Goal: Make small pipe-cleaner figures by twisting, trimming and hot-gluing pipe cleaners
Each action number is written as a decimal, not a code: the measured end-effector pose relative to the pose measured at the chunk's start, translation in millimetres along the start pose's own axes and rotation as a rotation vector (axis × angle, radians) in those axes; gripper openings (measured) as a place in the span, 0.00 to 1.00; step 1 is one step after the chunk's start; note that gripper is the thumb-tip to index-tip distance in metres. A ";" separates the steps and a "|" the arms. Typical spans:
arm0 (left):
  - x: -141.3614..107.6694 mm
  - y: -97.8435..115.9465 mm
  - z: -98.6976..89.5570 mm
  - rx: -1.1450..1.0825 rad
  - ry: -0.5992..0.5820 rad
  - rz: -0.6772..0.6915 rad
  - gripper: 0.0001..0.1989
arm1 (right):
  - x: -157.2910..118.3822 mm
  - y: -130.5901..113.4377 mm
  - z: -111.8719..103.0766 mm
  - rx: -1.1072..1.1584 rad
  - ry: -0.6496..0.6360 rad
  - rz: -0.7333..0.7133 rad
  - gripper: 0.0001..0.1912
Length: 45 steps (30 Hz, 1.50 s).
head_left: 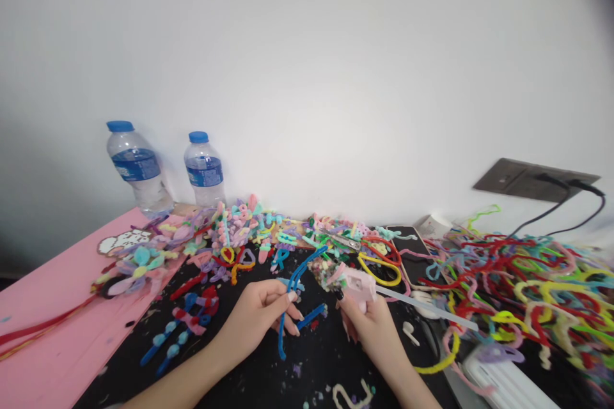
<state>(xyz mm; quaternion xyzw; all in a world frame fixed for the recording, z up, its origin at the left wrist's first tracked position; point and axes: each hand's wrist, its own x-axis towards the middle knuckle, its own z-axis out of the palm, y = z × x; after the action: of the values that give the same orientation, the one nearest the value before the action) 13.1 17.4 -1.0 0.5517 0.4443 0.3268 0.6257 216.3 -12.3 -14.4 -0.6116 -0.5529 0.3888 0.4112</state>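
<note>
Left-hand grip [256, 312]: pinched on blue chenille stems [282, 342], above counter [268, 386]. Stems likely light, soft, bendable; hold mid-length. Right-hand grip [373, 324]: closed around pink glue gun [361, 284]; likely rigid; hold by handle.

The left forearm [187, 370] comes in from the bottom edge, left of the middle, and slopes upward to the right until the left hand [266, 307]. There the thumb [283, 302] is bent toward the index finger in a pinch, and the other fingers [292, 326] curl beneath, with some nails visible. The right forearm [407, 380] enters from the lower right and slants upward to the left. The right hand [362, 316] is closed in a grip, and part of its fingers is hidden. Both wrists are uncovered. The two hands are near each other, at rather similar height, but they do not touch.
</note>
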 end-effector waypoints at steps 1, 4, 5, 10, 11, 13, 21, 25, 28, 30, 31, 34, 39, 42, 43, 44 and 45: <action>-0.1 0.5 0.2 0.000 0.000 -0.001 0.14 | -0.4 -1.2 -0.1 -0.004 -0.004 -0.002 0.16; -0.3 1.7 0.9 0.004 0.000 0.000 0.15 | -0.9 -2.9 -0.2 -0.017 -0.015 -0.006 0.17; -0.3 1.9 1.0 0.004 0.002 0.000 0.15 | -0.8 -2.6 -0.2 -0.019 -0.018 -0.008 0.17; -0.3 2.5 1.1 0.007 0.014 -0.002 0.15 | -0.6 -0.4 0.0 -0.032 -0.024 -0.032 0.17; -0.1 2.6 0.9 0.008 0.014 0.000 0.15 | -0.8 -0.8 0.1 -0.035 -0.031 -0.035 0.17; 0.2 2.6 0.5 0.004 0.011 0.001 0.15 | -1.2 -2.3 0.3 -0.035 -0.050 -0.032 0.17; 1.9 -3.9 -1.3 -0.009 0.001 0.022 0.15 | -4.2 -4.3 1.5 0.023 -0.141 -0.036 0.14; 2.5 -5.3 -1.4 -0.014 0.002 0.021 0.16 | -4.8 -4.0 0.6 0.025 -0.125 -0.029 0.13; 2.0 -3.3 -1.2 -0.002 0.005 0.018 0.16 | -4.0 -4.0 -0.3 0.004 -0.092 -0.040 0.15; 1.4 -1.6 -0.8 0.002 0.008 0.011 0.15 | -3.3 -4.0 -0.5 -0.005 -0.069 -0.038 0.17; 1.2 -0.8 -0.6 0.002 0.009 0.007 0.15 | -2.9 -4.0 -0.5 -0.007 -0.060 -0.035 0.17; 0.6 0.4 -0.2 0.005 0.013 0.006 0.15 | -2.1 -4.2 -0.5 -0.006 -0.036 -0.025 0.17; 0.6 0.8 -0.2 0.003 0.009 0.006 0.15 | -1.7 -5.5 -0.9 -0.004 -0.023 -0.011 0.16; 0.6 0.9 -0.3 0.003 0.007 0.009 0.16 | -1.9 -5.8 -0.2 -0.005 -0.028 -0.031 0.15; 0.6 1.0 -0.3 0.004 0.006 0.010 0.16 | -2.0 -5.7 0.2 -0.006 -0.035 -0.039 0.15; 0.5 1.1 -0.2 0.006 0.007 0.010 0.16 | -2.1 -5.6 0.5 -0.004 -0.047 -0.043 0.15; 0.4 1.2 -0.2 0.007 0.008 0.009 0.16 | -2.3 -5.4 0.9 -0.001 -0.062 -0.044 0.14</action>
<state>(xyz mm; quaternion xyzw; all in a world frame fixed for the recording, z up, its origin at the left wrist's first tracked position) 13.2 18.1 0.1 0.5548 0.4453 0.3302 0.6204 213.4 -14.2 -9.7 -0.5871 -0.5790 0.3983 0.4018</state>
